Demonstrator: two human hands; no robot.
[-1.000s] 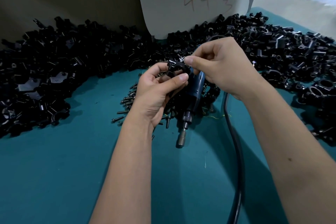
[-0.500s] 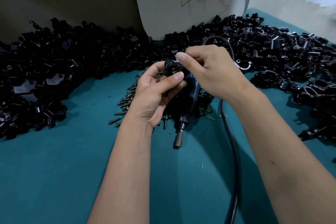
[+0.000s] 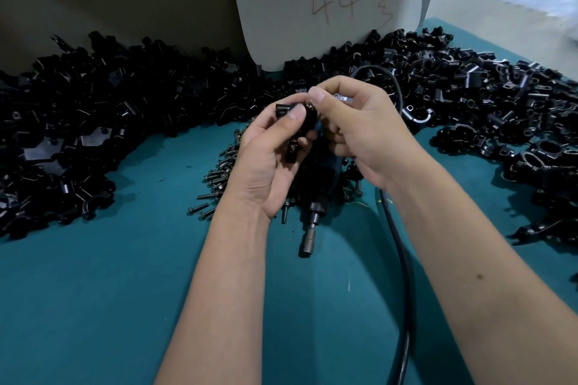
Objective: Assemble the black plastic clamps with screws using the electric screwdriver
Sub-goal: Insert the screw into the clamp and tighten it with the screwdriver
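Note:
My left hand [image 3: 269, 162] grips a black plastic clamp [image 3: 292, 131] above the middle of the teal table [image 3: 109, 275]. My right hand [image 3: 359, 131] meets it from the right, thumb and forefinger pinching at the clamp's top; whatever small part they pinch is hidden. The blue electric screwdriver [image 3: 316, 197] hangs tip-down under my right palm, its metal bit holder [image 3: 308, 242] pointing at me. Its black cable [image 3: 403, 259] loops behind the right hand and runs down past my right forearm. Loose screws [image 3: 215, 178] lie heaped just left of my left hand.
A long heap of black clamp parts [image 3: 125, 112] curves along the back and left. More clamps [image 3: 500, 109] pile up on the right. A pale card marked "44" [image 3: 328, 3] leans against the grey back wall. Bare teal table lies near me.
My left hand has turned the clamp so it stands more upright. My right hand's fingertips stay at its top, and both hands have shifted slightly left with the screwdriver.

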